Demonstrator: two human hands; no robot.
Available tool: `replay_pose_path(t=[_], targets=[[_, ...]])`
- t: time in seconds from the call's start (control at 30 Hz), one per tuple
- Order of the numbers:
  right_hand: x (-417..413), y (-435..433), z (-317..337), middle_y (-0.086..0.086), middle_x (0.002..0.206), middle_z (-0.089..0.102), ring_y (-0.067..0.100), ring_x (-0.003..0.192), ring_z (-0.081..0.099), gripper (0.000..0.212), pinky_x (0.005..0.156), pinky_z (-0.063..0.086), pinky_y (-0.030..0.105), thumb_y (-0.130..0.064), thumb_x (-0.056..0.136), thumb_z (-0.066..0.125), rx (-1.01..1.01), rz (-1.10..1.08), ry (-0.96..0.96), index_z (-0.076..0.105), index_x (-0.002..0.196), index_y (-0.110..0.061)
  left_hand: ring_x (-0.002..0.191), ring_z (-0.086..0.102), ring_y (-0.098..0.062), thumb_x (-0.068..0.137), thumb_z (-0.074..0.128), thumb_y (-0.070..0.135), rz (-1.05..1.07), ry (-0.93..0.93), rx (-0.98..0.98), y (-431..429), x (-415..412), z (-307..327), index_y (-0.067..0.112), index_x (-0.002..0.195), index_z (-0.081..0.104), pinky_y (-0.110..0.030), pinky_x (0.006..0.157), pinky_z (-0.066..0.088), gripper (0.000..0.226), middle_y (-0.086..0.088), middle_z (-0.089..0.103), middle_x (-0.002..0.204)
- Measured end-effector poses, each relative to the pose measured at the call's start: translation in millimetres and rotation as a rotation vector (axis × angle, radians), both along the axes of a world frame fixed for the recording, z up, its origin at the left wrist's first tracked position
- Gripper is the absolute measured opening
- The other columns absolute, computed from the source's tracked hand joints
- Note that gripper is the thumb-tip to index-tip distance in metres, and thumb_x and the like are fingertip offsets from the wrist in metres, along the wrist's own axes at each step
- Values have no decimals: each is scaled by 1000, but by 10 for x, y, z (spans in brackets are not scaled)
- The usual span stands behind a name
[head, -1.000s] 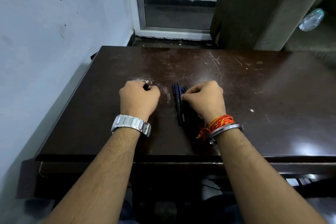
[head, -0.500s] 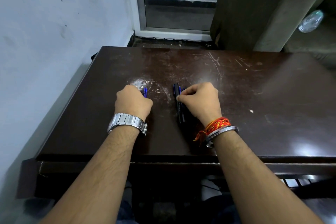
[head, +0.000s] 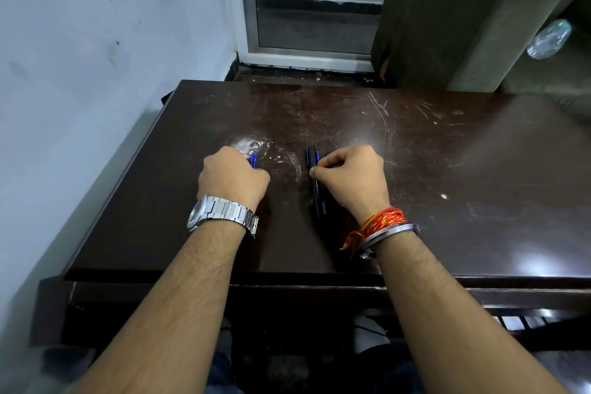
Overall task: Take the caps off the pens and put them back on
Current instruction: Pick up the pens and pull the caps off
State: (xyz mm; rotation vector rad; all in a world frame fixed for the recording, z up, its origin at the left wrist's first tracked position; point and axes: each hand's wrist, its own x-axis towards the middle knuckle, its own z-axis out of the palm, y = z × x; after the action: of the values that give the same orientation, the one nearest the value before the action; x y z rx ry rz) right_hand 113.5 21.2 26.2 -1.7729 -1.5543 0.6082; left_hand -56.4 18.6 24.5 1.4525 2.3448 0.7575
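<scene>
The dark table lay bare across its far half and its whole right side, so a hand could pass freely there. Near the middle, the left hand and the right hand rested on the top with an open strip between them, narrowed on its right by the pens lying just beside the right hand. A pale wall closed off the table's left edge.

I see both forearms reaching forward side by side, bare to the elbow. My left hand is curled into a loose fist, knuckles up. My right hand is curled too, thumb and forefinger pinched together at its left edge.
</scene>
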Motion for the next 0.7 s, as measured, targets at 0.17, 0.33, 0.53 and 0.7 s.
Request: replay_pose_path(t=[0.17, 0.33, 0.53, 0.7], targets=[[3, 9, -14, -16, 63, 60, 1, 67, 57, 9, 54, 36, 5, -22, 75, 79, 7, 9, 13, 74, 67, -23, 51, 45, -18, 73, 67, 11, -2, -35, -30, 5, -26, 18, 10, 64, 52, -27, 47, 34, 18, -6, 49, 64], [-17, -2, -28, -18, 60, 59, -6, 62, 54, 16, 47, 33, -2, -22, 74, 80, 13, 19, 8, 70, 62, -26, 51, 47, -17, 73, 67, 10, -25, -53, -60, 5, -8, 26, 9, 64, 52, -25, 43, 31, 18, -7, 53, 66], [-33, -4, -36, -16, 65, 61, 4, 72, 61, 17, 61, 41, 12, -23, 75, 80, 17, 37, 12, 69, 63, -27, 53, 49, -16, 73, 66, 9, -20, -76, -75, -5, 0, 27, 9, 64, 52, -25, 41, 30, 17, -5, 53, 64], [-35, -5, -34, -13, 65, 64, 6, 74, 63, 18, 61, 42, 12, -24, 74, 80, 22, 33, 27, 69, 61, -28, 51, 48, -17, 71, 64, 7, -5, -90, -22, -31, -8, 58, 9, 56, 47, -25, 40, 28, 22, -5, 50, 60]])
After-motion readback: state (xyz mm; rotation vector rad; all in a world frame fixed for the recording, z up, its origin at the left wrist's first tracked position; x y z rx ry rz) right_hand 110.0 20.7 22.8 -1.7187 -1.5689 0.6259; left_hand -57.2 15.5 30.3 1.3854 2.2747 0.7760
